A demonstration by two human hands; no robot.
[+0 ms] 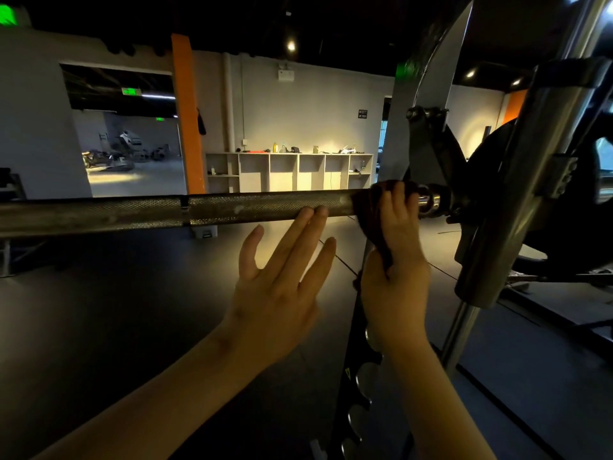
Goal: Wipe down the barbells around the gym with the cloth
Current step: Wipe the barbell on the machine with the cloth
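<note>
The barbell runs off the left picture edge, the cloth hides its right end beneath the right hand, and items atop the shelf are too small to tell.

Gym: racked barbell, weight plate, rubber floor.

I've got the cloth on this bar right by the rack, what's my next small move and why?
Probably slide the cloth leftward along the barbell. Your right hand grips it around the bar at its right end, beside the shiny collar, so the knurled length lies to the left. Your open left hand touches the bar left of the cloth, so it should move aside.
</note>
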